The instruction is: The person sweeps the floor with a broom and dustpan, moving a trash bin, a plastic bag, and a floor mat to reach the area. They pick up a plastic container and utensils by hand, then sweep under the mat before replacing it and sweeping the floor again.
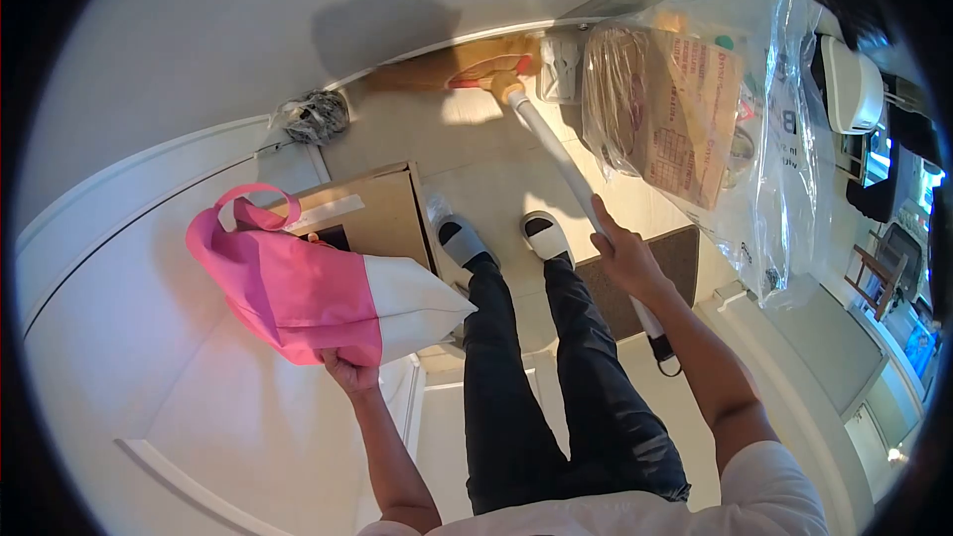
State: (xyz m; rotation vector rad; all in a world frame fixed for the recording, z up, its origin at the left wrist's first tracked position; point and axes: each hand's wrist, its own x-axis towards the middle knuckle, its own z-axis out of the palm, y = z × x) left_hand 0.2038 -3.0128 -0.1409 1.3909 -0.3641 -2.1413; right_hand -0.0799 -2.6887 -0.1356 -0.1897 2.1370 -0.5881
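Note:
My left hand (349,371) is closed on the lower edge of a pink and white fabric tote bag (298,288), which hangs tilted with its pink handle loop at the upper left. My right hand (625,256) wraps around the white stick of a broom (558,151). The broom slants up and away, its tan and orange-red head at the floor by the far wall. A black end with a hanging loop shows below my right forearm. Behind the bag, an open cardboard box (387,210) is partly hidden, with dark and orange contents just visible.
A large clear plastic bag (794,169) with a printed brown carton (695,114) stands at the right. A crumpled grey plastic bundle (316,117) lies by the left wall corner. A white tray-like item (559,69) sits beside the broom head. A brown mat (650,283) lies right of my slippered feet.

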